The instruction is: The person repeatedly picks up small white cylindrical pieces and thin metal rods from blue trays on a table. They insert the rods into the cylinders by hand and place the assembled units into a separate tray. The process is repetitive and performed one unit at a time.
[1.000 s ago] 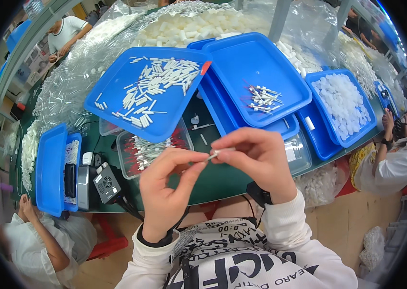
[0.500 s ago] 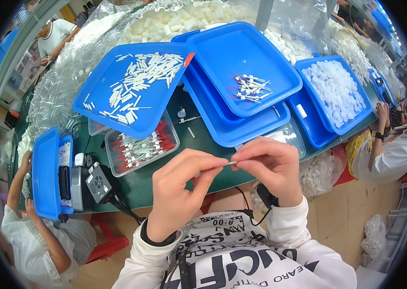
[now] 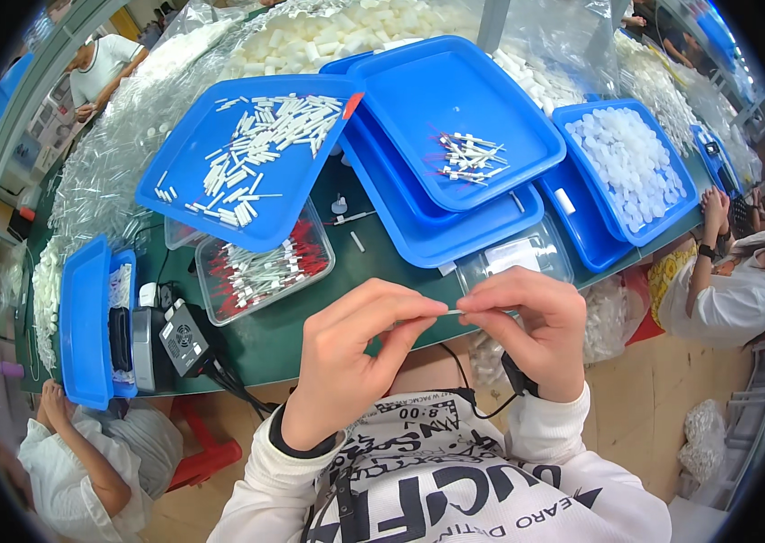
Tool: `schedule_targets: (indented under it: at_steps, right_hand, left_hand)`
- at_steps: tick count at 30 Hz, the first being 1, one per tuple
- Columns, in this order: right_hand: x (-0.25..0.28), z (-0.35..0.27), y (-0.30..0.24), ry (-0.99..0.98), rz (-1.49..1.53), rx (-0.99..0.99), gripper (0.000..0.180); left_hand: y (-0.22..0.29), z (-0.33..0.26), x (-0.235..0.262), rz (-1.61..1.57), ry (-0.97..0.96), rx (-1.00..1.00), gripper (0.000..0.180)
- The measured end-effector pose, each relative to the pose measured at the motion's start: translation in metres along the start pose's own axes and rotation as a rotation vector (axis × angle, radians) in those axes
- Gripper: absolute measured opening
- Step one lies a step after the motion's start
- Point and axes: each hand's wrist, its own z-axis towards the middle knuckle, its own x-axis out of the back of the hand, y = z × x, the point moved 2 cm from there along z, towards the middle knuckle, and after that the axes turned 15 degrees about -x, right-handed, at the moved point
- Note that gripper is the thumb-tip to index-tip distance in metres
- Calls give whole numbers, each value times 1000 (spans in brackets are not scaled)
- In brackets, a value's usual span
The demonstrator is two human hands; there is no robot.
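Two hands meet just below the green table [image 3: 292,330], pinching one thin white tube [image 3: 453,312] between them: the left hand [image 3: 346,357] grips its left end with thumb and fingers, the right hand [image 3: 527,330] grips its right end the same way, and the tube lies level in the small gap between the fingertips. Four blue trays sit on the table beyond the hands. One tray [image 3: 192,154] at the left holds many loose white tubes; it rests tilted over a clear bin [image 3: 265,271] of red-tipped tubes. One stacked tray [image 3: 455,100] in the middle holds a small cluster of finished pieces, and another tray [image 3: 608,226] at the right holds white caps. One more blue tray [image 3: 84,326] stands at the table's left edge, beside one grey box [image 3: 185,337] with black cables. Two other people sit near the table, one at each side.
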Motion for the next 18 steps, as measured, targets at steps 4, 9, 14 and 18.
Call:
schedule_targets:
  at_steps: [4,9,14,18]
  right_hand:
    - [-1,-4,2,-30,108,-77,18]
    - [-11,-6,7,-84,348,-232,15]
    - [-14,1,24,155,-29,-150,12]
    - [-13,1,26,234,-249,-44,10]
  left_hand:
    - [2,-1,-2,46,-29,-49,17]
    - [0,-4,-4,48,-20,-49,18]
    - [-7,-2,-2,41,-38,23,32]
    - [-21,-10,3,7,-46,167,27]
